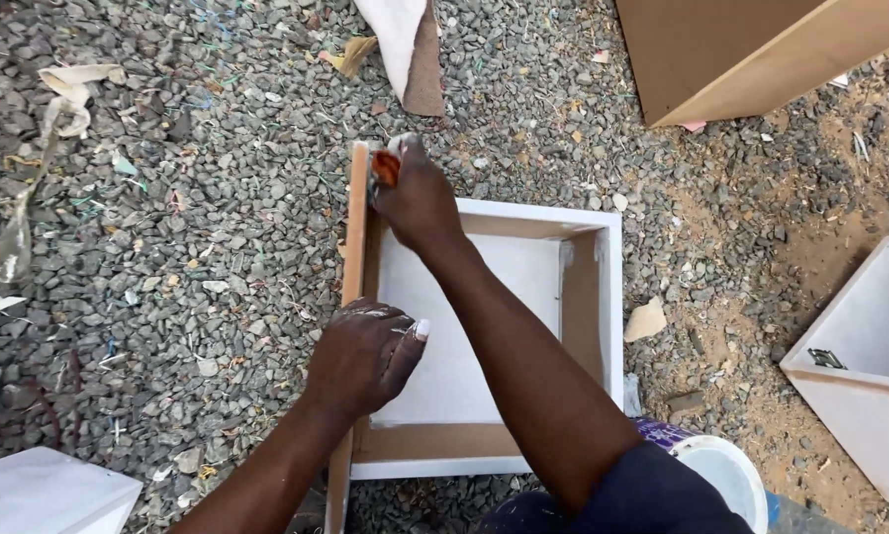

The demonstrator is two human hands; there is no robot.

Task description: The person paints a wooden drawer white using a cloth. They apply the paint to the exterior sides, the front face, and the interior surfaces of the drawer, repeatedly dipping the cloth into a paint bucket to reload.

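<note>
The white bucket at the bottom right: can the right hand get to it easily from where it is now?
Probably yes. The right hand holds a brush at the far left edge of the white box. The white bucket sits open beside the right arm, nothing between them, though clothing covers its near side.

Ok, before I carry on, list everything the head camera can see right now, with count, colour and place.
open box: one, white with brown inner edges, centre on the gravel
brush: one, orange-brown handle, at the box's far left corner
bucket: one, white, bottom right
brown panel: one, top right
white cabinet piece: one, right edge
white board: one, bottom left
scrap board: one, white and brown, top centre
gravel: grey, all around
left hand: rests on the box's left wall
right hand: grips the brush
</note>
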